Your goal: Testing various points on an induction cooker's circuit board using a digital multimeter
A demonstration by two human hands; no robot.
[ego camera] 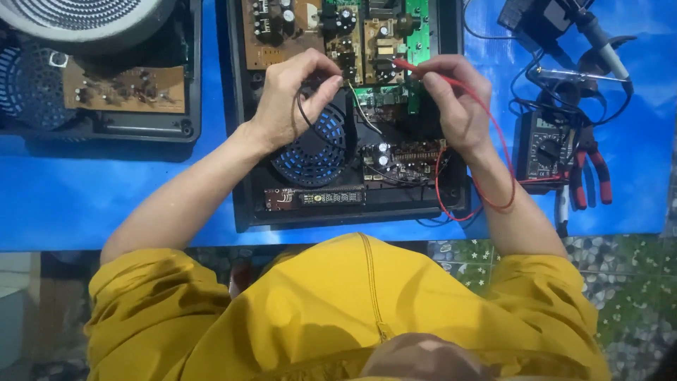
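Note:
An opened black appliance case (243,176) lies on the blue table, showing a blue fan (314,152), a green circuit board (395,42) and a brown board (271,32). My left hand (293,99) pinches a black test probe, its tip touching components at the boards' middle; a black lead loops below it. My right hand (455,99) grips a red test probe (405,65) pointed at the green board. The red lead (493,141) curls round my wrist toward a black multimeter (539,148) at the right.
A second opened appliance (106,92) with a brown board and a grey round coil sits at the left. Red-handled pliers (589,173) lie beside the multimeter. A soldering iron (599,42) and cables rest at the upper right. The table's front edge runs near my yellow shirt.

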